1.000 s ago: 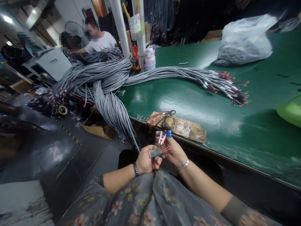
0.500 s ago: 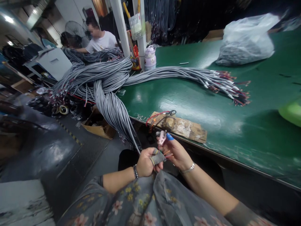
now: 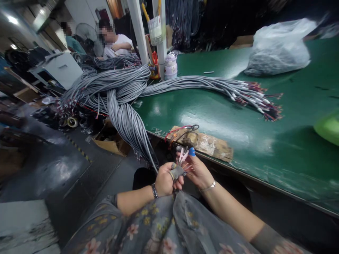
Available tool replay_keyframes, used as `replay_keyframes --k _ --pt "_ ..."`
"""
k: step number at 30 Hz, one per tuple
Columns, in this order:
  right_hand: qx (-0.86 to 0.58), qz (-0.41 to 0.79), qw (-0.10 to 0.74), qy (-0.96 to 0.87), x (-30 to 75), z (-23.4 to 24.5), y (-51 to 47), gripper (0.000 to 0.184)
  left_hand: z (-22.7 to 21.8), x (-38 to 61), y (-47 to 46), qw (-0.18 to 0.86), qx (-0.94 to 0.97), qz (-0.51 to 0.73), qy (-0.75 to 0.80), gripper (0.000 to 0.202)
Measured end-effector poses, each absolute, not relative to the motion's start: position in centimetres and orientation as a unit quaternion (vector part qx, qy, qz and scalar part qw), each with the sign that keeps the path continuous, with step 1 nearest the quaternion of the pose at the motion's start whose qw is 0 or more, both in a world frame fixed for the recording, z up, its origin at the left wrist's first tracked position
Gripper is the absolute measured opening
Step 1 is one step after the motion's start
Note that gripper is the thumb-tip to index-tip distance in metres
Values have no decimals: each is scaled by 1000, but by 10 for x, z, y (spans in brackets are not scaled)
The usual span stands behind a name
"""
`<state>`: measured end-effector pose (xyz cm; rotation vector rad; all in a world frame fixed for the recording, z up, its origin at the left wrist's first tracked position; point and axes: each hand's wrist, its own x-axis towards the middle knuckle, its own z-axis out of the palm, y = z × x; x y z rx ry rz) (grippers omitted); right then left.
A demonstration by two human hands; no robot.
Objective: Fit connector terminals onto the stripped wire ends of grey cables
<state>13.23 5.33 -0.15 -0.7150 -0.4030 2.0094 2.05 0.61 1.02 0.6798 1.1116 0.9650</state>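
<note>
My left hand is closed around the end of a grey cable, with grey wrapping on its thumb. Thin coloured wires fan out from its grip toward my other hand. My right hand, its thumb tip covered in blue, grips a small pale pink clip-like tool. The tool's lower end is at the wires by my left thumb; whether its jaws close on one I cannot tell. Behind my left hand a thick bundle of grey cables hangs over the table edge.
A wooden board with red and black leads lies at the green table's near edge. Stripped cable ends spread across the table. Farther back are a plastic bag and a lilac bottle. Two people are at the far left.
The pink tool has tilted and come down to the wires, which now fan out more above my left thumb. One co-worker has raised a hand, and a person in teal is now visible behind.
</note>
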Motion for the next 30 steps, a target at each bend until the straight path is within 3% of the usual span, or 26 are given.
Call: replay_keyframes --k 11,18,25,30 --pt "-281 828 461 -147 134 -8 50 36 5 13 1 693 318 415 497 40" --pt "-308 801 489 -152 139 -7 53 25 5 9 -3 688 327 417 496 38" --pt "-306 808 462 -201 137 -11 51 37 14 18 5 698 269 441 496 42" --pt "-310 803 481 -166 132 -14 54 33 12 18 6 702 259 434 503 41"
